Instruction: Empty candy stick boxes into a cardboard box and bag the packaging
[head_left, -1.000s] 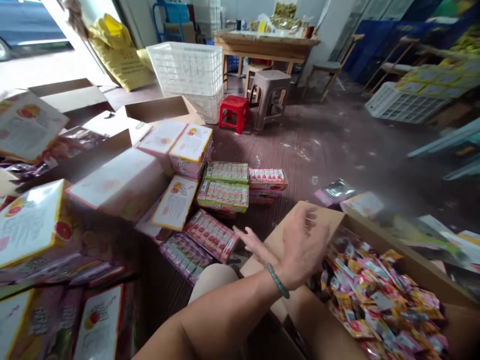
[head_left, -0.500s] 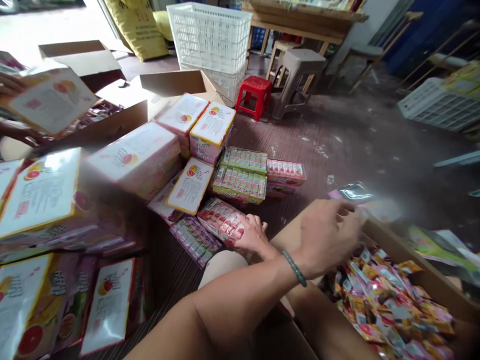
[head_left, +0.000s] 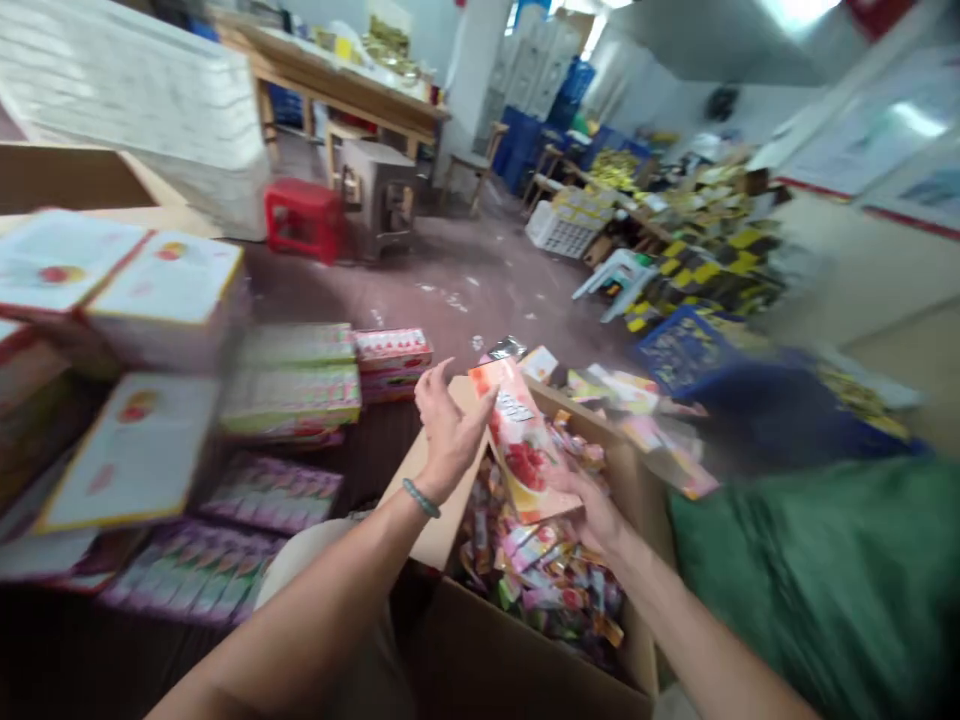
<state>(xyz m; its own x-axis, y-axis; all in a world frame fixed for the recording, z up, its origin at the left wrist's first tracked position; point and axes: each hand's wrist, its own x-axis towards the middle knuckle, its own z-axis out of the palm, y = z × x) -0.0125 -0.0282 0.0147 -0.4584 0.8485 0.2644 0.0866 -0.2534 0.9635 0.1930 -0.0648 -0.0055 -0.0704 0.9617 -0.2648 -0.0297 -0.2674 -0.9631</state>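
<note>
My left hand (head_left: 448,432), with a green bead bracelet on the wrist, grips the upper left edge of a flat pouch (head_left: 523,440) printed orange and white with red fruit. From below, my right hand (head_left: 592,503) holds the pouch's lower edge. The pouch hangs tilted over an open cardboard box (head_left: 517,660) that is full of several small colourful sachets (head_left: 540,575). My knee shows just left of the box.
White and pink cartons (head_left: 169,285) and flat green and pink packs (head_left: 292,385) are stacked on the floor at left. Behind them stand a red stool (head_left: 304,215), a grey stool (head_left: 379,195) and a wooden table (head_left: 337,85). A blurred green garment (head_left: 817,590) fills the lower right.
The view has swung to the right. My left hand has come up from over the box to the pouch. My right hand left the packs on the floor and now holds the pouch over the box.
</note>
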